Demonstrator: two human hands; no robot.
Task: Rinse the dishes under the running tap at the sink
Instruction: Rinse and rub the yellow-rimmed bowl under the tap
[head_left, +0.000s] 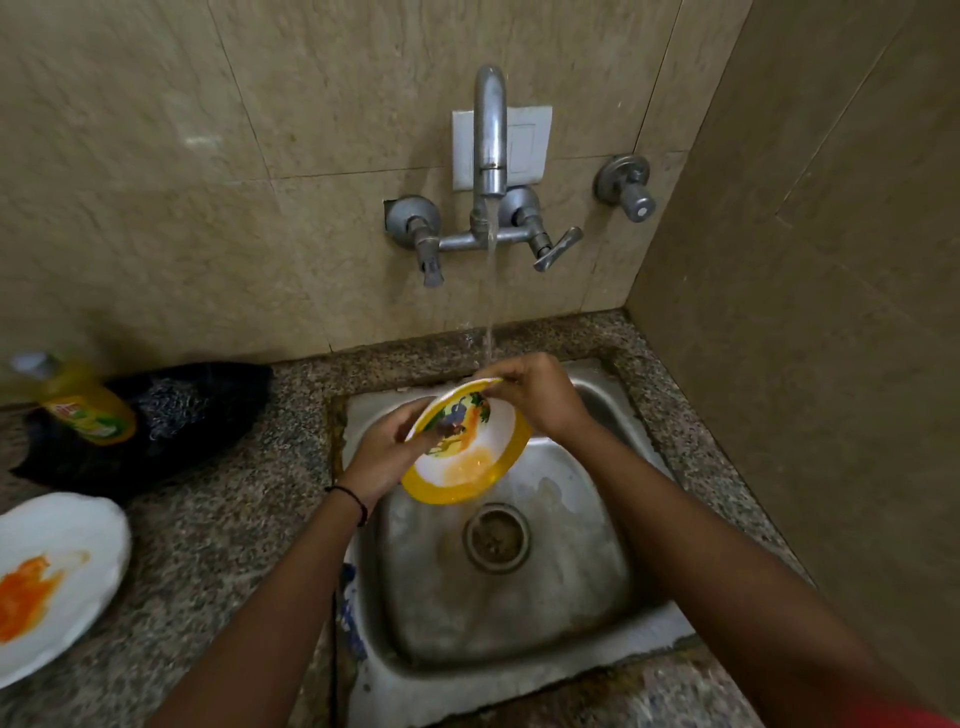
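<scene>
A small white bowl with a yellow rim and a printed picture (470, 457) is held tilted over the steel sink (561, 613). Orange-tinted water pools in its lower part. My left hand (387, 449) grips its left edge, with fingers across the inside. My right hand (535, 397) holds the far top rim. Water runs from the tap (491, 135) in a thin stream (489, 291) and lands at the bowl's top rim by my right hand.
A white plate smeared with orange sauce (52, 577) lies on the granite counter (223, 519) at the left. Behind it lie a yellow dish-soap bottle (85, 405) and a black scrubber or cloth (171, 415). A wall closes in on the right of the sink.
</scene>
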